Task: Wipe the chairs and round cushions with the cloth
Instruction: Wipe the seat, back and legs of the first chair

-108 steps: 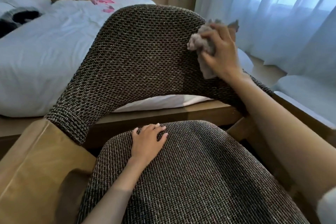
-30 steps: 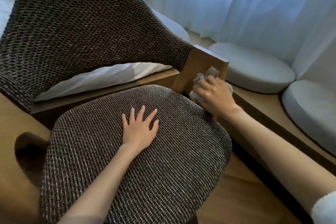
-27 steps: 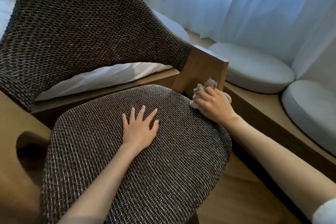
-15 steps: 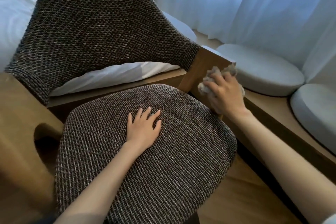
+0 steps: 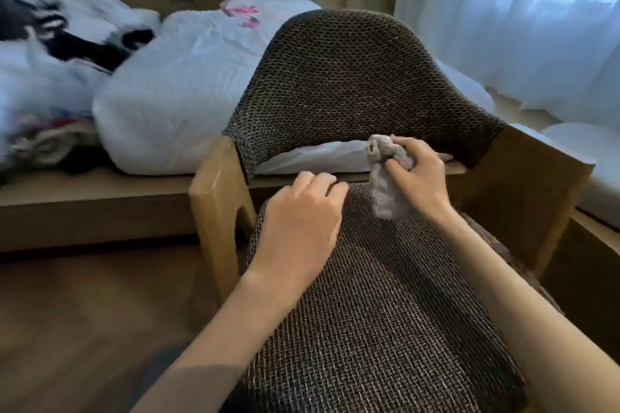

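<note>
Cloth [image 5: 385,178]: grey and bunched.

Head view (1 view only).
- Location: the cloth is at the rear of the chair seat [image 5: 369,312], just in front of the gap under the backrest [image 5: 352,84].
- Grip: your right hand [image 5: 419,174] is clamped on the cloth, fingers curled round the upper wad. The lower end hangs free and touches the seat weave.
- Axis: the cloth's long axis is near upright, with the wad on top and the loose tail pointing down at the seat.
- Your left hand [image 5: 302,211] lies knuckles-up on the rear left of the seat, just beside the cloth and apart from it. Its fingers are loosely bent and hold nothing that shows.
- Chair: the inner face of the backrest is toward you, its back toward the bed [image 5: 184,87]. The seat's long axis runs from you toward the bed. 2 wooden arms flank the seat, the left arm [image 5: 218,204] and the right arm [image 5: 523,184].
- A pale rounded shape [image 5: 583,144] at the right edge may be 1 of the round cushions. It is too cropped to be sure.

Step (judgement): you are starting the seat wipe at its rear edge.

Next move (judgement): spread the wad flatter, press it onto the weave, and draw it toward you in strokes. Your left hand lies in that path, so shift it aside or use it to brace the chair. The coarse weave may catch the loose tail.
</note>
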Tool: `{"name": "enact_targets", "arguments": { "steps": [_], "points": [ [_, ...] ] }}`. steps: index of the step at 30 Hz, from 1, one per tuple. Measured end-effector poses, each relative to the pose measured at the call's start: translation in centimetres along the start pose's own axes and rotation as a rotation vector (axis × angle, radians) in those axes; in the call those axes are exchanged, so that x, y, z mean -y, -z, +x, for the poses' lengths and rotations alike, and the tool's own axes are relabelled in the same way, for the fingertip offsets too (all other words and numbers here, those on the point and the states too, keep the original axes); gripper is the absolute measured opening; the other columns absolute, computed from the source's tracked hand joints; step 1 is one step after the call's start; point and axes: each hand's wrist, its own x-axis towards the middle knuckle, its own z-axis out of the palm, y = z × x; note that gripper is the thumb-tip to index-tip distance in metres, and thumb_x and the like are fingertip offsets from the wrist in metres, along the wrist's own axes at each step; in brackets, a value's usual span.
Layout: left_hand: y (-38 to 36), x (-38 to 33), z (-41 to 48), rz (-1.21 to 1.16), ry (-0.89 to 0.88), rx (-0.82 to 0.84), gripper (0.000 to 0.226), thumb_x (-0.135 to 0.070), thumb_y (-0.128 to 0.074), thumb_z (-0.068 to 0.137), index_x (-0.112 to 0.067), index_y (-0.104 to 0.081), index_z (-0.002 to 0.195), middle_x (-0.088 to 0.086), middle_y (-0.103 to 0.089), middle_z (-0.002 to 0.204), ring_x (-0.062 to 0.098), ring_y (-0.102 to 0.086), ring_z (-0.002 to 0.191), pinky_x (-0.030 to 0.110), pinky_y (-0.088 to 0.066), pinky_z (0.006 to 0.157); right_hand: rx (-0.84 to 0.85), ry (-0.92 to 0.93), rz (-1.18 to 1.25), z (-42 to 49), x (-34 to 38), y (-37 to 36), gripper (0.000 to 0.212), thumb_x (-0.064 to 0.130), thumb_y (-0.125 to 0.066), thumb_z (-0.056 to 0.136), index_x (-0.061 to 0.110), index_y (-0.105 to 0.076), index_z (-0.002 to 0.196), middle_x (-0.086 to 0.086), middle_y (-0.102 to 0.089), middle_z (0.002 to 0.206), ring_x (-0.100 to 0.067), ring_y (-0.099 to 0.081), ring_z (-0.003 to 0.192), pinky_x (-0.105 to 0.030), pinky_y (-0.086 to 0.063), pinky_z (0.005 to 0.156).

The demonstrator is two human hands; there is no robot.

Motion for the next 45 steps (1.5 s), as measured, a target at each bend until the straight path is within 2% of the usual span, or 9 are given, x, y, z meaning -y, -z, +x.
{"name": "enact_targets", "arguments": {
  "steps": [8, 16, 20, 24, 29, 34, 37, 41, 45],
  "points": [
    [6.3, 5.9, -1.5, 0.245, 0.195, -0.197, 0.037, -0.031, -0.046, 0.095, -0.018, -0.061, 0.126, 0.000, -0.061, 0.126, 0.023, -0.055, 0.113, 0.038, -0.038, 0.091, 0.184, 0.024, 0.384, 2.1, 8.8, -11.0, 0.030, 0.012, -0.062, 0.086, 0.015, -0.064, 0.116, -0.002, -0.064, 0.110, -0.011, -0.058, 0.100, -0.020, -0.043, 0.088],
    [3.6, 10.1, -4.3, -0.213, 0.333, -0.197, 0.039, -0.033, -0.032, 0.102, -0.022, -0.057, 0.131, -0.007, -0.056, 0.134, 0.008, -0.047, 0.124, 0.010, -0.027, 0.103, 0.076, -0.024, 0.591, -2.7, 10.7, -17.2, 0.021, 0.016, -0.056, 0.078, 0.026, -0.051, 0.096, -0.008, -0.055, 0.100, -0.022, -0.052, 0.096, -0.036, -0.043, 0.088],
    [0.9, 10.2, -4.6, -0.654, 0.329, -0.274, 0.038, -0.032, -0.034, 0.101, -0.018, -0.053, 0.131, -0.003, -0.053, 0.137, 0.003, -0.044, 0.129, 0.018, -0.032, 0.108, 0.294, -0.193, 0.418, -6.5, 5.8, -19.0, 0.021, 0.013, -0.061, 0.083, 0.017, -0.054, 0.102, -0.006, -0.057, 0.103, -0.024, -0.054, 0.100, -0.034, -0.042, 0.089],
    [-0.6, 9.8, -5.3, -0.851, 0.369, -0.316, 0.053, -0.051, -0.028, 0.099, -0.017, -0.042, 0.138, 0.000, -0.043, 0.146, 0.007, -0.036, 0.137, 0.020, -0.026, 0.112, 0.258, -0.382, 0.566, -5.0, 7.4, -18.8, 0.022, 0.024, -0.057, 0.087, 0.018, -0.053, 0.107, -0.007, -0.057, 0.113, -0.021, -0.055, 0.107, -0.041, -0.044, 0.097],
    [-0.9, 10.1, -6.0, -0.990, 0.382, -0.294, 0.063, -0.056, -0.027, 0.097, -0.016, -0.035, 0.145, 0.000, -0.039, 0.151, 0.015, -0.033, 0.141, 0.046, -0.025, 0.117, 0.105, -0.208, 0.742, -2.7, 12.1, -15.6, 0.020, 0.019, -0.058, 0.091, 0.008, -0.058, 0.108, -0.005, -0.060, 0.107, -0.014, -0.056, 0.101, -0.035, -0.047, 0.093],
    [-1.4, 9.6, -6.1, -1.067, 0.378, -0.315, 0.055, -0.052, -0.027, 0.097, -0.023, -0.030, 0.144, -0.004, -0.037, 0.150, 0.009, -0.032, 0.140, 0.029, -0.027, 0.116, 0.144, -0.039, 0.689, -3.4, 14.5, -14.0, 0.018, 0.021, -0.054, 0.085, 0.013, -0.059, 0.101, -0.009, -0.062, 0.103, -0.016, -0.057, 0.097, -0.039, -0.048, 0.091],
    [-2.0, 9.3, -6.4, -1.202, 0.395, -0.337, 0.057, -0.058, -0.031, 0.094, -0.029, -0.026, 0.143, -0.014, -0.038, 0.147, 0.010, -0.032, 0.141, 0.029, -0.027, 0.115, 0.157, -0.025, 0.718, -6.3, 13.8, -13.7, 0.013, 0.020, -0.052, 0.085, 0.017, -0.052, 0.098, -0.008, -0.056, 0.099, -0.017, -0.054, 0.092, -0.043, -0.048, 0.085],
    [-2.5, 9.2, -6.9, -1.228, 0.411, -0.329, 0.051, -0.059, -0.030, 0.095, -0.041, -0.026, 0.142, 0.002, -0.025, 0.157, 0.017, -0.024, 0.145, 0.049, -0.019, 0.119, 0.195, -0.100, 0.694, -11.4, 12.4, -14.3, 0.012, 0.030, -0.049, 0.082, 0.026, -0.044, 0.093, -0.012, -0.051, 0.096, -0.024, -0.052, 0.086, -0.045, -0.048, 0.077],
    [-2.5, 8.4, -7.5, -1.192, 0.456, -0.325, 0.050, -0.064, -0.026, 0.092, -0.051, -0.019, 0.140, 0.000, -0.016, 0.160, 0.016, -0.021, 0.145, 0.051, -0.021, 0.118, 0.326, -0.238, 0.603, -15.5, 10.6, -14.7, 0.009, 0.025, -0.045, 0.085, 0.025, -0.041, 0.092, -0.014, -0.048, 0.100, -0.029, -0.050, 0.090, -0.052, -0.047, 0.081]
  ]
}}
